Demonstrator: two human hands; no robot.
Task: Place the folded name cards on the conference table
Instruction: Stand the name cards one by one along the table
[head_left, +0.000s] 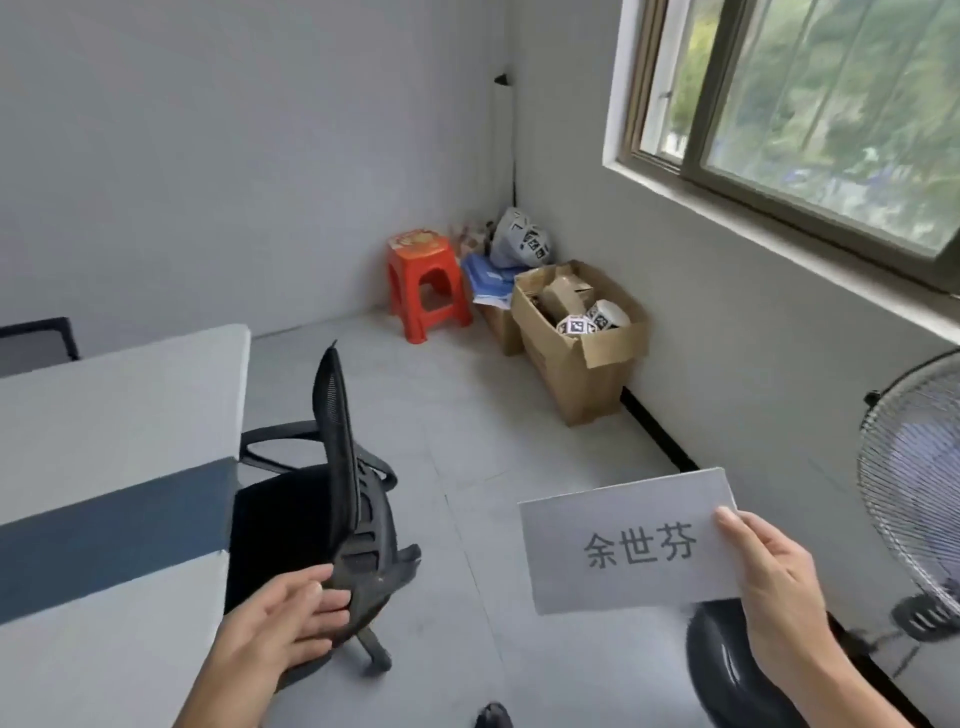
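Note:
My right hand (774, 582) holds a white folded name card (623, 540) by its right edge, out over the floor at the lower right; black printed characters face me. My left hand (291, 618) rests with fingers apart against the lower back of a black mesh office chair (343, 483), which is pushed up to the conference table (104, 415). The table is light grey with a dark blue band and fills the left side. No cards are visible on the part of the table in view.
A red plastic stool (423, 283), an open cardboard box (582, 332) of items and bags stand in the far corner. A standing fan (914, 483) is at the right under the window. A second dark chair seat (727, 670) sits below the card.

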